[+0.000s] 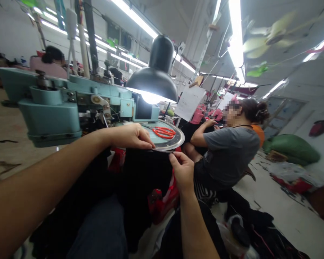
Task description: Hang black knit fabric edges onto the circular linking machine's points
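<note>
Black fabric hangs down from the near rim of a round machine plate, over my lap. My left hand lies across the near left of the plate, its thumb and fingers pinched on the fabric's upper edge. Just right of it, my right hand pinches the same edge between thumb and forefinger, below the rim. Orange-handled scissors lie on the plate beyond my hands. The fabric's edge between my fingertips is too small to make out in detail.
A black lamp shines low over the plate. The green machine body stands to the left. Close on the right sits a co-worker in a grey shirt. Dark cloth and bags lie on the floor at right.
</note>
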### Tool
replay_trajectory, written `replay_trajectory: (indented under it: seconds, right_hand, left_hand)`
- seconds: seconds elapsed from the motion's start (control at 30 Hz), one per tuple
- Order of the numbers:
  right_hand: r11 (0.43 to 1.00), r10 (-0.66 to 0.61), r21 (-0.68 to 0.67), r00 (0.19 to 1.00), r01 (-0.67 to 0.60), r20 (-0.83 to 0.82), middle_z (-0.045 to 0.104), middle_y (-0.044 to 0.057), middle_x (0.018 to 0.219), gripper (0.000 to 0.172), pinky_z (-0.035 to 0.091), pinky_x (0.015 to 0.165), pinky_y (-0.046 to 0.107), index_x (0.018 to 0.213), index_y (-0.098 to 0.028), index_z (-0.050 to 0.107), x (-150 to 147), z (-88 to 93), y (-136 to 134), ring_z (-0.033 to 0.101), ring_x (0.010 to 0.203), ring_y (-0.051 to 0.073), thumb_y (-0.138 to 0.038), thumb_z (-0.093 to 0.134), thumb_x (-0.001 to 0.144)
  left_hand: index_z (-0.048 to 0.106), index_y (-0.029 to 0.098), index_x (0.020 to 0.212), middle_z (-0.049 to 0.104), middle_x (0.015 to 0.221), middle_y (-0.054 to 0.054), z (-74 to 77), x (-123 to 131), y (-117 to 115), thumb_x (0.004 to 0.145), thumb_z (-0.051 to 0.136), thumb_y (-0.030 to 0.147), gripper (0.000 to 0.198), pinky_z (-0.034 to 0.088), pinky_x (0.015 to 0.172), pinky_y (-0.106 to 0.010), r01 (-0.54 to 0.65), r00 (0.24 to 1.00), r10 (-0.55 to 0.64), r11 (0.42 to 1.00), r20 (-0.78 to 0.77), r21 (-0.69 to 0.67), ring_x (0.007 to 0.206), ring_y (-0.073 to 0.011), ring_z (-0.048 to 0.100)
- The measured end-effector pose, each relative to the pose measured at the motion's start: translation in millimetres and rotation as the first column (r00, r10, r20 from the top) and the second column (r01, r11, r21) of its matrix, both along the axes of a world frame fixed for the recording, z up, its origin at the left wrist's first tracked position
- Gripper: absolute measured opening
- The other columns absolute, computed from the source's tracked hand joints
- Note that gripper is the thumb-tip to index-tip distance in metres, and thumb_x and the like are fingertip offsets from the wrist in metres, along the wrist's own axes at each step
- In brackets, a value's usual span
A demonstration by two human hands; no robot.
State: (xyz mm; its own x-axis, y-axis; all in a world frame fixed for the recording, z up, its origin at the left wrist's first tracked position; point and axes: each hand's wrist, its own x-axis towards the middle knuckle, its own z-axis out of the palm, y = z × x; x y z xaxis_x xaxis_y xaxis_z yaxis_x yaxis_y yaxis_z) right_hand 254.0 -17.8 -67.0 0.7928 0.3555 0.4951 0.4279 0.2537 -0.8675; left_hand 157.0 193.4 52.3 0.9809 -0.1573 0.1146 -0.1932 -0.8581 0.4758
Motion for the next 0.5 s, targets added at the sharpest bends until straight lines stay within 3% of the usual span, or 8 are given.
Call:
replay_trajectory:
  seconds: [0.1,0.2,0.33,0.5]
  right_hand:
    - [0.978,0.211,0.046,0.958,-0.206,-0.192,0.060,-0.004,0.058,0.024,0.042,0.047,0.022,0.084,-0.018,0.071,7,-2.6,-5,0.049,0.047,0.010,-0.041,0.073,0.079]
    - [0.955,0.297,0.043,0.941,-0.294,-0.161,0.068,-0.001,0.067,0.024,0.050,0.056,0.025,0.082,-0.019,0.074,2,2.9,-4,0.059,0.057,0.012,-0.042,0.077,0.077]
    - [0.988,0.146,-0.052,0.988,-0.144,0.039,0.072,0.001,0.066,0.027,0.053,0.060,0.028,0.076,-0.016,0.079,-15,12.7,0,0.065,0.061,0.017,-0.042,0.074,0.081]
    - [1.000,0.015,0.013,0.983,-0.018,0.181,0.078,0.003,0.077,0.017,0.057,0.069,0.030,0.084,-0.018,0.080,-24,10.1,-1,0.071,0.071,0.019,-0.032,0.071,0.084]
  left_hand:
    - [0.082,0.023,0.104,0.079,0.096,-0.002,-0.1,3,1,0.084,0.067,0.040,0.030,0.051,0.078,-0.018,0.022,1.000,-0.022,1.000,-0.020,0.005,0.086,-0.0155,0.069]
    - [0.082,0.023,0.104,0.078,0.095,-0.002,-0.7,3,1,0.083,0.067,0.039,0.030,0.050,0.078,-0.018,0.037,0.999,-0.037,0.999,-0.001,0.008,0.083,-0.0147,0.068]
    - [0.083,0.024,0.102,0.077,0.094,-0.002,-1.7,0,1,0.083,0.068,0.040,0.029,0.049,0.077,-0.017,0.061,0.997,-0.060,0.998,0.047,-0.033,0.083,-0.0140,0.067]
    - [0.083,0.023,0.100,0.077,0.090,-0.002,-0.9,-1,3,0.080,0.073,0.044,0.030,0.048,0.076,-0.018,0.075,0.997,-0.074,0.994,0.017,-0.082,0.081,-0.0150,0.066]
